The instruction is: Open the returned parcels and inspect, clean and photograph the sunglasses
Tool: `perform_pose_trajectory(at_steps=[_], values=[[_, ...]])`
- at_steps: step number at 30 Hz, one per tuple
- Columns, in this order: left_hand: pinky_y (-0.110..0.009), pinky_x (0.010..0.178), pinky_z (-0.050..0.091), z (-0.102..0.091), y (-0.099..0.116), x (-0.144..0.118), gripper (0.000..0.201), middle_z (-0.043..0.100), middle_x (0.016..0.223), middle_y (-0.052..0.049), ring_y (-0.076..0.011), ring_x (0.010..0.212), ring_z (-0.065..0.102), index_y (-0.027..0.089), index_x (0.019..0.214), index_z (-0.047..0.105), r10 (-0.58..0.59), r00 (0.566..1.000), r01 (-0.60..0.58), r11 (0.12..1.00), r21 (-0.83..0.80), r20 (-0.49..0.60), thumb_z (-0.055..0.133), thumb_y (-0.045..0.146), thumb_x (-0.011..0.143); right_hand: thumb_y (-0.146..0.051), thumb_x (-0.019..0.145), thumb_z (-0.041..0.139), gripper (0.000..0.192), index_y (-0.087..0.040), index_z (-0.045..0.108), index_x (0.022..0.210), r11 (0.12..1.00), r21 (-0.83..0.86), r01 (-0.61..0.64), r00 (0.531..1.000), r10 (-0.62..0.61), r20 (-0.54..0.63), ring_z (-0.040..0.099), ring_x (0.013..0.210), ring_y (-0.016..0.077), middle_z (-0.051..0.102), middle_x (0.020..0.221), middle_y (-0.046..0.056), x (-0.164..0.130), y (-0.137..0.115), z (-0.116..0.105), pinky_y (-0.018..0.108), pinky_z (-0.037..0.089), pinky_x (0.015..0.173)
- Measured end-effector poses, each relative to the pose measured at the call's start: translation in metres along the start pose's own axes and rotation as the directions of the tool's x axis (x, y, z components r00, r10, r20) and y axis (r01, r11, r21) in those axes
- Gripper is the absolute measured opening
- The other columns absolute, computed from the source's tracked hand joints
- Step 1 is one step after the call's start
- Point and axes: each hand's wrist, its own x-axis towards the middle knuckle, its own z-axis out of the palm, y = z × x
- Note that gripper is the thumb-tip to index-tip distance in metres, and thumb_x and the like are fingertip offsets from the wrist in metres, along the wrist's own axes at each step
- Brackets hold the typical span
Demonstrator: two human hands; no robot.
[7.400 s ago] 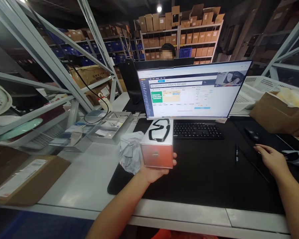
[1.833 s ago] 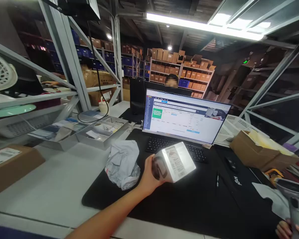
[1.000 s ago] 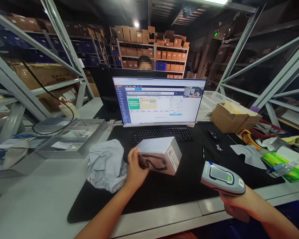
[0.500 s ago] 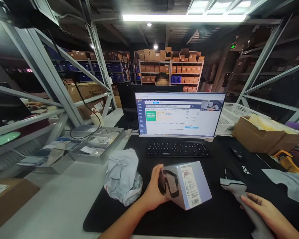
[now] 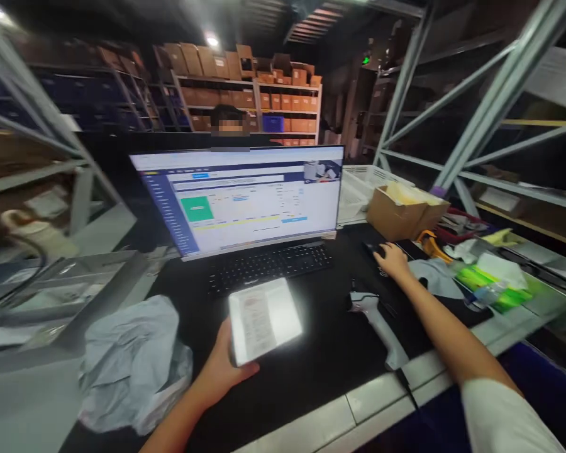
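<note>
My left hand [image 5: 226,365] is closed around a small sunglasses box [image 5: 266,321], held tilted above the black desk mat [image 5: 306,396]. Glare washes out part of the box's face, and its printed label is blurred. At the right, my right hand [image 5: 392,261] rests on a black computer mouse [image 5: 371,249], its fingers over the back of it. A grey barcode scanner [image 5: 380,327] lies on the mat between my two arms, its cable running over the desk's front edge. Left of the box is a crumpled pale plastic bag [image 5: 127,358].
Behind the keyboard [image 5: 268,267] stands a lit monitor [image 5: 245,201], with a person [image 5: 229,119] beyond it. A cardboard box [image 5: 391,211] and white baskets [image 5: 353,189] sit at the back right. Grey trays [image 5: 94,283] are at the left; a green packet [image 5: 495,289] lies far right.
My right hand has let go of the barcode scanner, now lying on the mat, and moved to the mouse. The sunglasses box has turned in my left hand. The view has swung right.
</note>
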Motion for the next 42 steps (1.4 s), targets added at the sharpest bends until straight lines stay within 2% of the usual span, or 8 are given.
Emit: perform_pose_trajectory(at_steps=[4,8,12,16,20,29,36,42], values=[[-0.065,0.121,0.026,-0.004,-0.001,0.003,0.100,0.053,0.145,-0.019,-0.0442,0.141,0.043,0.019,0.140,0.047,-0.084,0.996,0.084,0.995,0.059,-0.003,0.086,0.054,0.056,-0.038,0.097,0.062,0.043,-0.019,0.056,0.134,1.000,-0.018,0.008,1.000,-0.007,0.022,0.061,0.118,0.0262,0.056,0.139,0.012,0.033,0.008,0.041,0.048,0.054,0.098],[-0.065,0.121,0.025,-0.004,0.013,0.003,0.103,0.060,0.137,-0.022,-0.0444,0.139,0.046,0.015,0.134,0.053,-0.131,0.991,0.129,0.989,0.070,0.027,0.088,0.062,0.048,-0.041,0.094,0.060,0.062,-0.018,0.047,0.150,0.998,0.013,0.069,0.996,-0.069,0.058,0.051,0.134,0.0357,0.034,0.160,0.017,0.059,0.000,0.082,0.048,0.049,0.105],[-0.064,0.119,0.029,-0.004,0.028,0.003,0.102,0.067,0.126,-0.021,-0.0426,0.130,0.056,0.016,0.132,0.057,-0.208,0.977,0.204,0.977,0.066,0.056,0.088,0.066,0.048,-0.037,0.093,0.054,0.057,-0.019,0.052,0.147,0.993,0.012,0.114,0.989,-0.115,0.088,0.052,0.131,0.0381,0.039,0.157,0.017,0.066,0.005,0.098,0.049,0.047,0.106],[-0.064,0.120,0.028,-0.003,0.032,0.002,0.101,0.066,0.127,-0.021,-0.0444,0.135,0.050,0.016,0.129,0.060,-0.209,0.976,0.204,0.976,0.073,0.064,0.087,0.068,0.047,-0.035,0.090,0.053,0.058,-0.017,0.055,0.145,0.993,-0.002,0.117,0.990,-0.116,0.085,0.053,0.128,0.0381,0.046,0.150,0.019,0.064,0.013,0.101,0.049,0.047,0.105],[-0.064,0.121,0.024,-0.003,0.022,0.002,0.104,0.062,0.134,-0.022,-0.0458,0.144,0.038,0.016,0.132,0.058,-0.151,0.987,0.149,0.988,0.050,0.054,0.086,0.071,0.048,-0.033,0.092,0.049,0.057,-0.014,0.054,0.145,0.991,-0.001,0.137,0.987,-0.137,0.080,0.053,0.128,0.0367,0.047,0.148,0.020,0.066,0.015,0.106,0.048,0.045,0.107],[-0.064,0.121,0.021,-0.009,-0.002,0.002,0.096,0.055,0.143,-0.023,-0.0427,0.142,0.042,0.017,0.136,0.054,-0.070,0.994,0.069,0.997,0.018,0.083,0.088,0.060,0.057,-0.034,0.092,0.049,0.055,-0.014,0.057,0.142,0.994,-0.014,0.112,0.991,-0.111,0.069,0.053,0.128,0.0392,0.047,0.149,0.021,0.071,0.019,0.114,0.051,0.046,0.105],[-0.064,0.122,0.021,-0.008,0.016,0.006,0.108,0.050,0.149,-0.023,-0.0429,0.144,0.040,0.018,0.148,0.043,-0.053,0.991,0.061,0.996,-0.066,0.119,0.091,0.055,0.058,-0.039,0.090,0.051,0.064,-0.014,0.047,0.149,0.992,-0.004,0.124,0.991,-0.123,0.048,0.053,0.131,0.0394,0.040,0.157,0.022,0.066,0.014,0.105,0.052,0.047,0.105],[-0.059,0.119,0.032,-0.006,0.039,0.004,0.113,0.062,0.137,-0.019,-0.0389,0.138,0.049,0.023,0.152,0.038,-0.057,0.979,0.105,0.965,-0.242,0.195,0.093,0.052,0.057,-0.036,0.093,0.045,0.061,-0.004,0.046,0.145,0.988,0.054,0.143,0.986,-0.137,-0.096,0.043,0.141,0.0372,0.045,0.150,0.027,0.057,-0.001,0.080,0.055,0.041,0.111]])
